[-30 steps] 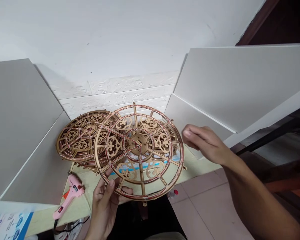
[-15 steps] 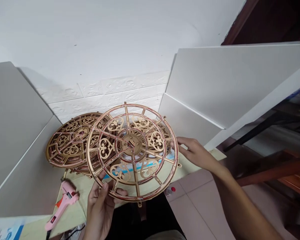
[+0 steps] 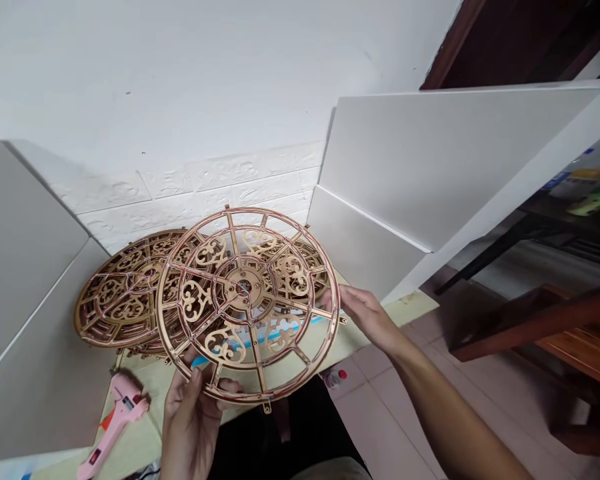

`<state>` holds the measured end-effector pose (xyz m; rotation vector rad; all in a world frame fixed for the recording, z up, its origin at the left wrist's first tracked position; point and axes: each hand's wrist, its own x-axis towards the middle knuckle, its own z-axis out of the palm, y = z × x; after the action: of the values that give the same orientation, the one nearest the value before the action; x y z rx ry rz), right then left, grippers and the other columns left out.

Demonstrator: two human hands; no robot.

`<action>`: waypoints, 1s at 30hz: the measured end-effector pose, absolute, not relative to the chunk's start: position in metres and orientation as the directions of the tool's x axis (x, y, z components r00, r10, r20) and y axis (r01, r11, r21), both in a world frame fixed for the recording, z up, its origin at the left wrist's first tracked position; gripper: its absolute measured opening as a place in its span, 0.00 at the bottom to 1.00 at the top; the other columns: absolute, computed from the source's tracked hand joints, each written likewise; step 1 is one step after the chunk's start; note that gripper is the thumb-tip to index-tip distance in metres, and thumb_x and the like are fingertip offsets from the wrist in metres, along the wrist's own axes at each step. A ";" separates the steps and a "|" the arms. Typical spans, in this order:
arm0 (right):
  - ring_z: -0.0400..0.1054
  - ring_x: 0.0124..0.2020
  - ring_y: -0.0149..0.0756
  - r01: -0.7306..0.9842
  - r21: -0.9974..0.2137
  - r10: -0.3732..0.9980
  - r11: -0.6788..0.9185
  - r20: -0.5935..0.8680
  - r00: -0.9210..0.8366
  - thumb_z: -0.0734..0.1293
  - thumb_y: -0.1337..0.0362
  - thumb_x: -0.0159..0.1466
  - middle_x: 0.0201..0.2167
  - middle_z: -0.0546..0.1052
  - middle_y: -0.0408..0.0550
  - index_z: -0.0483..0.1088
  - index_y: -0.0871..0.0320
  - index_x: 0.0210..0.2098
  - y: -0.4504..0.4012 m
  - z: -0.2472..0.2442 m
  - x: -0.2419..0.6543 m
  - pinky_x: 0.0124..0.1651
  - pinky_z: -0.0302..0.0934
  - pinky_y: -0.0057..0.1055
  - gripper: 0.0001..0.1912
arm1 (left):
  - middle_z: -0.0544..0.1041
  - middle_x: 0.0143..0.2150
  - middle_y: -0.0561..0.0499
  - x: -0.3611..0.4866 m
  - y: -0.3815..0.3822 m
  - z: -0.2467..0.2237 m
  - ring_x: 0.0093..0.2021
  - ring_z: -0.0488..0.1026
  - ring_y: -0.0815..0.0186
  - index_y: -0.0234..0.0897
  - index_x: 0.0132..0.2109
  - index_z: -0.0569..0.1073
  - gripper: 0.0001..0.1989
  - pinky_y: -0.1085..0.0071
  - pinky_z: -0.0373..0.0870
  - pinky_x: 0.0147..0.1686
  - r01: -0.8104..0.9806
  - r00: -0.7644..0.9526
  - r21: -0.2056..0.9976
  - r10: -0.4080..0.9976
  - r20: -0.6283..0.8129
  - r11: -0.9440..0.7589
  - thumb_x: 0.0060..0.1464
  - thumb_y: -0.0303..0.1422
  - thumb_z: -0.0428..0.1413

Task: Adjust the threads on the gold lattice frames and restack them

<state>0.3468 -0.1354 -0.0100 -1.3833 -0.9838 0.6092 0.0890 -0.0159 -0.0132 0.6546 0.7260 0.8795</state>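
Observation:
A round gold frame [image 3: 243, 289], with spokes, scroll ornaments and reddish wires along its rings, is held up tilted above the table. My left hand [image 3: 193, 413] grips its lower left rim, thumb in front and fingers behind. At the right rim, my right hand [image 3: 363, 312] holds the edge, its fingertips partly hidden behind the ring. Similar round frames [image 3: 125, 293] lie stacked behind and to the left. A pink glue gun [image 3: 115, 423] rests at the lower left.
Grey panels stand at the left [image 3: 25, 267] and right [image 3: 450, 160] of the pale table [image 3: 410, 308]. Behind is a white wall [image 3: 180, 73]. A small bottle with a red cap [image 3: 336, 378] and wooden furniture [image 3: 570, 333] are at the right.
The view has shifted slightly right, so the panels and stack appear further left. The held frame has turned slightly, and both hands remain on its rim.

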 end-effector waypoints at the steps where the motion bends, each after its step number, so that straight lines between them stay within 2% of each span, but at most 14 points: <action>1: 0.63 0.22 0.32 0.163 -0.974 0.839 0.155 0.217 0.500 0.58 0.43 0.65 0.21 0.69 0.45 0.68 0.58 0.26 -0.135 -0.012 0.344 0.29 0.60 0.31 0.26 | 0.78 0.29 0.54 0.090 -0.016 -0.013 0.22 0.75 0.67 0.50 0.52 0.74 0.33 0.74 0.76 0.24 -0.444 0.440 0.756 0.852 -0.283 0.480 0.35 0.38 0.72; 3: 0.62 0.20 0.32 0.127 -0.973 0.834 0.193 0.231 0.501 0.55 0.41 0.65 0.20 0.68 0.45 0.68 0.58 0.25 -0.134 -0.014 0.338 0.27 0.59 0.32 0.28 | 0.78 0.29 0.54 0.091 -0.014 -0.014 0.22 0.75 0.67 0.49 0.51 0.74 0.32 0.74 0.76 0.25 -0.457 0.429 0.751 0.858 -0.284 0.477 0.34 0.38 0.72; 8: 0.60 0.18 0.33 0.114 -0.959 0.834 0.261 0.284 0.472 0.54 0.41 0.65 0.16 0.67 0.44 0.66 0.58 0.23 -0.135 -0.024 0.322 0.27 0.59 0.34 0.29 | 0.78 0.28 0.54 0.091 -0.009 -0.015 0.22 0.76 0.65 0.46 0.47 0.76 0.33 0.76 0.74 0.19 -0.477 0.388 0.730 0.862 -0.326 0.490 0.28 0.35 0.74; 14: 0.58 0.16 0.30 0.183 -0.945 0.852 0.271 0.324 0.411 0.58 0.38 0.62 0.13 0.65 0.43 0.65 0.58 0.20 -0.135 -0.032 0.294 0.23 0.54 0.30 0.30 | 0.78 0.30 0.54 0.090 -0.008 -0.020 0.23 0.77 0.64 0.48 0.49 0.74 0.31 0.77 0.74 0.20 -0.471 0.427 0.735 0.855 -0.295 0.488 0.34 0.35 0.73; 17: 0.56 0.14 0.27 0.220 -0.949 0.859 0.225 0.300 0.416 0.61 0.43 0.64 0.11 0.62 0.42 0.62 0.58 0.17 -0.134 -0.027 0.285 0.21 0.50 0.28 0.29 | 0.78 0.30 0.54 0.091 -0.009 -0.022 0.24 0.77 0.65 0.49 0.51 0.73 0.33 0.77 0.75 0.22 -0.472 0.424 0.737 0.857 -0.292 0.484 0.35 0.35 0.72; 19: 0.52 0.13 0.25 0.218 -0.962 0.877 0.165 0.244 0.413 0.61 0.46 0.65 0.10 0.59 0.40 0.58 0.58 0.15 -0.133 -0.024 0.283 0.19 0.47 0.27 0.29 | 0.78 0.30 0.54 0.092 -0.009 -0.024 0.24 0.77 0.65 0.49 0.52 0.73 0.33 0.78 0.74 0.22 -0.474 0.409 0.748 0.869 -0.279 0.464 0.36 0.35 0.72; 21: 0.49 0.13 0.24 0.160 -0.985 0.914 0.059 0.117 0.388 0.60 0.44 0.64 0.09 0.57 0.38 0.55 0.57 0.14 -0.133 -0.022 0.284 0.19 0.45 0.26 0.30 | 0.78 0.31 0.53 0.092 -0.009 -0.027 0.24 0.77 0.65 0.47 0.52 0.73 0.32 0.78 0.74 0.21 -0.474 0.392 0.767 0.884 -0.256 0.432 0.37 0.36 0.71; 24: 0.50 0.13 0.24 0.039 -0.993 0.936 -0.111 -0.091 0.341 0.61 0.40 0.61 0.11 0.59 0.39 0.57 0.57 0.16 -0.135 -0.024 0.287 0.20 0.46 0.26 0.31 | 0.79 0.32 0.49 0.090 -0.009 -0.031 0.24 0.77 0.63 0.43 0.50 0.74 0.29 0.75 0.75 0.22 -0.463 0.374 0.794 0.899 -0.229 0.395 0.38 0.37 0.71; 30: 0.53 0.14 0.25 -0.089 -0.985 0.917 -0.147 -0.170 0.362 0.65 0.42 0.59 0.13 0.64 0.41 0.62 0.59 0.19 -0.135 -0.025 0.286 0.20 0.47 0.26 0.27 | 0.79 0.31 0.48 0.089 -0.009 -0.031 0.24 0.78 0.61 0.42 0.50 0.73 0.29 0.72 0.75 0.22 -0.435 0.400 0.812 0.891 -0.214 0.390 0.39 0.37 0.70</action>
<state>0.2857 -0.1350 -0.0252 -1.4353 -0.8022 1.0644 0.0891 -0.0093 -0.0308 0.7422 0.7261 0.9436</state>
